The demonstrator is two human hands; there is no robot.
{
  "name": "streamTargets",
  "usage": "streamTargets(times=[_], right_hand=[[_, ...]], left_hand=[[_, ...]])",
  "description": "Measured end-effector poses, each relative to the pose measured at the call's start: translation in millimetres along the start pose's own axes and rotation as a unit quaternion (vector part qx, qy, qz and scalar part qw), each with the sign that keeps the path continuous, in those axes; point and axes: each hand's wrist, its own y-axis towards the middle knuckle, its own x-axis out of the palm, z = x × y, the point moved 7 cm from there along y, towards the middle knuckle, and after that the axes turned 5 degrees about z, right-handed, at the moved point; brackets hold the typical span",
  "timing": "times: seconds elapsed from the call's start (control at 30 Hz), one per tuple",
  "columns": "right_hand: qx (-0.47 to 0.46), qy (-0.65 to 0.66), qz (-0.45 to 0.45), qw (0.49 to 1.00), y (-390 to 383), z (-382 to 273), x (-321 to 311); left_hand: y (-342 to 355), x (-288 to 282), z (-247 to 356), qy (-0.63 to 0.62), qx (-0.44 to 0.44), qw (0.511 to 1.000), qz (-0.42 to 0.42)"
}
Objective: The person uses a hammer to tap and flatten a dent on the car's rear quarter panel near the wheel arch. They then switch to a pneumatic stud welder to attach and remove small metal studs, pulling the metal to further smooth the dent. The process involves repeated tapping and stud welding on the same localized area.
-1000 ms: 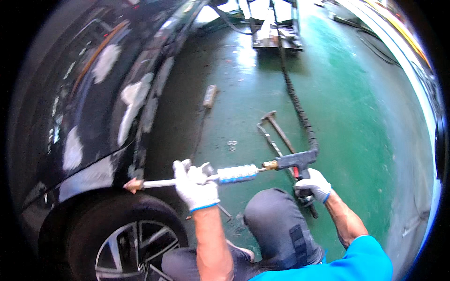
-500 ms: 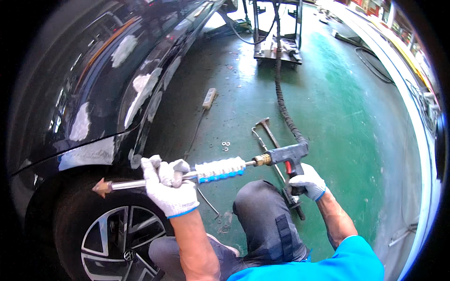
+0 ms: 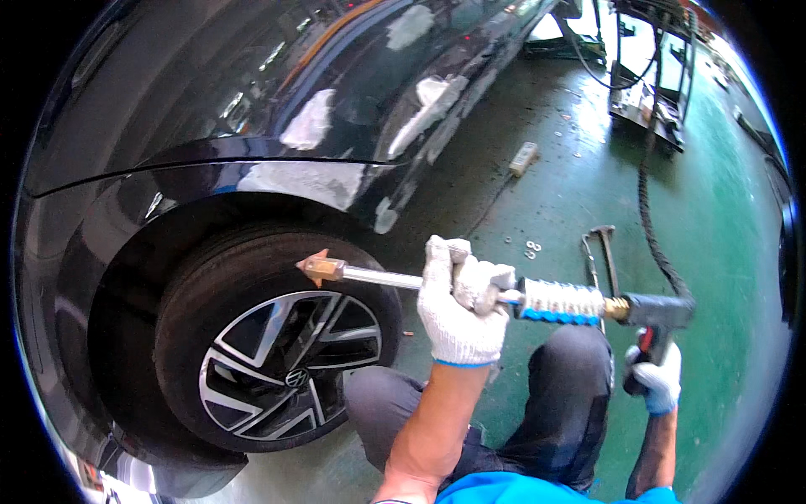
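Note:
My left hand (image 3: 462, 302), in a white glove, is closed on the metal shaft of a long slide-hammer puller. Its pointed copper tip (image 3: 326, 269) shows against the tyre (image 3: 180, 353) of a dark car; whether they touch I cannot tell. A white-and-blue ribbed grip (image 3: 558, 301) lies between my left hand and the black gun body (image 3: 663, 311). My gloved right hand (image 3: 653, 376) holds the gun's pistol handle with red trigger, and a thick dark cable runs up from it. Above the wheel, the fender (image 3: 218, 143) bears several pale scuffed patches.
A wheeled metal cart (image 3: 638, 113) stands at the back, near stands under the car. On the green floor (image 3: 714, 235) lie a power strip (image 3: 523, 158) with its cord, several washers (image 3: 531, 249) and a hammer-like tool (image 3: 606, 252) beside a metal bar. My knees are bent below the puller.
My view has turned left, bringing more of the car and wheel into the picture. The puller's tip has left the arch edge for a spot before the tyre. Both hands keep hold.

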Motion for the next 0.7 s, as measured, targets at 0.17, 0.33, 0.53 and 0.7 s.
streamTargets(times=[0.17,0.33,0.53,0.7], right_hand=[[-0.152,-0.135,0.038,0.978,14,-51,20],[-0.232,-0.448,0.074,0.86,14,-65,24],[-0.249,-0.435,0.105,0.859,-8,-64,22],[-0.252,-0.416,0.094,0.869,-6,-61,45]], left_hand=[[-14,30,5,0.06,-0.032,0.998,-0.002],[4,46,5,0.061,-0.067,0.995,-0.029],[17,59,11,0.084,-0.024,0.989,-0.122],[18,59,28,0.112,0.006,0.992,-0.048]])
